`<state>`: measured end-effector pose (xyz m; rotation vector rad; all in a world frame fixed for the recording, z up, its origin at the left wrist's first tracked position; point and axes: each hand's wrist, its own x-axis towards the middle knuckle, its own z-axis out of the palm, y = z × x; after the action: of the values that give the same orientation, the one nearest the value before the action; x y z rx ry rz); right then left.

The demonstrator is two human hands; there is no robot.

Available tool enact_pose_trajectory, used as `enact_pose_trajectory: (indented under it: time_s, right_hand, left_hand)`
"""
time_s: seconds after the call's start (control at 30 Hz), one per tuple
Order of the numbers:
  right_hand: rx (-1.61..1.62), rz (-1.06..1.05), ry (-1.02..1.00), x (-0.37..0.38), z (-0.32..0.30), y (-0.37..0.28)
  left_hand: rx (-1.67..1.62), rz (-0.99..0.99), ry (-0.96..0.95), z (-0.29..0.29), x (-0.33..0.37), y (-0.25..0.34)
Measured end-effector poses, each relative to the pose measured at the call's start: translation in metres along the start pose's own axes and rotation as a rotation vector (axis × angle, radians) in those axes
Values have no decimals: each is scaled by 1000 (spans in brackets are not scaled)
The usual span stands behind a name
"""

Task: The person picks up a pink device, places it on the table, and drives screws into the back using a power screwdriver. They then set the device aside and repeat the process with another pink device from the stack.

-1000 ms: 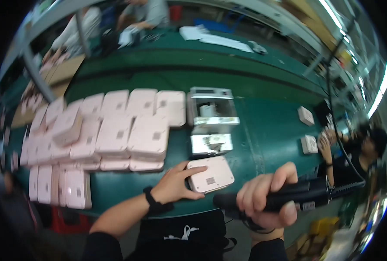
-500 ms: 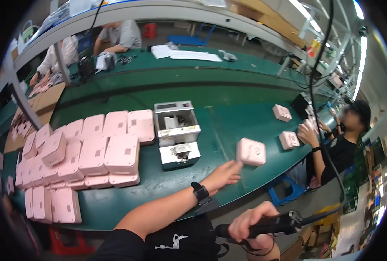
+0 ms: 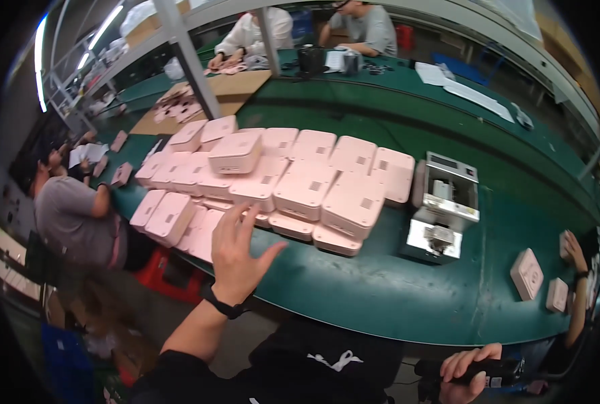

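My left hand (image 3: pixel 234 254) is held out with its fingers spread, and nothing is in it. Its fingertips are at the near side of a stack of pink plastic boxes (image 3: pixel 306 190); I cannot tell whether they touch. One more pink box (image 3: pixel 236 153) rests tilted on top of the stack. At the lower right my right hand (image 3: pixel 467 369) is closed around a black corded electric screwdriver (image 3: pixel 502 372), held beyond the table's near edge. The screwdriver's tip is hard to make out.
A silver-and-black machine (image 3: pixel 444 202) stands right of the stack on the green table (image 3: pixel 354 286). Pink boxes (image 3: pixel 527 275) lie at the far right, where a co-worker's hand (image 3: pixel 573 250) touches one. Another co-worker (image 3: pixel 77 209) sits at left. A metal post (image 3: pixel 192 67) rises behind the stack.
My view has turned left. My left hand has moved from beside the single pink box on the right to the stack on the left. The screwdriver stays in my right hand.
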<state>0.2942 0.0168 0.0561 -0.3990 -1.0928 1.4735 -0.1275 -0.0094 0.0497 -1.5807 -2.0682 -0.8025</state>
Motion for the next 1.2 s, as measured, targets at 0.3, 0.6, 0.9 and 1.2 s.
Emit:
enact_pose_trajectory:
  time_s: [0.3,0.6,0.9,1.2]
  right_hand:
    - [-124,42,135,20,22,37]
    - [-207,-52,152,61,36,35]
    - [-301,-294,218,168,46,28]
    - [-440,-273,232,205,44,45]
  left_hand:
    - [209,-73,-212,-9,-98,-87]
    - [-415,611,-612,20,-70,27]
    - [-574,862,-610,84,-14,118]
    - [-906,402,-783,106,2,102]
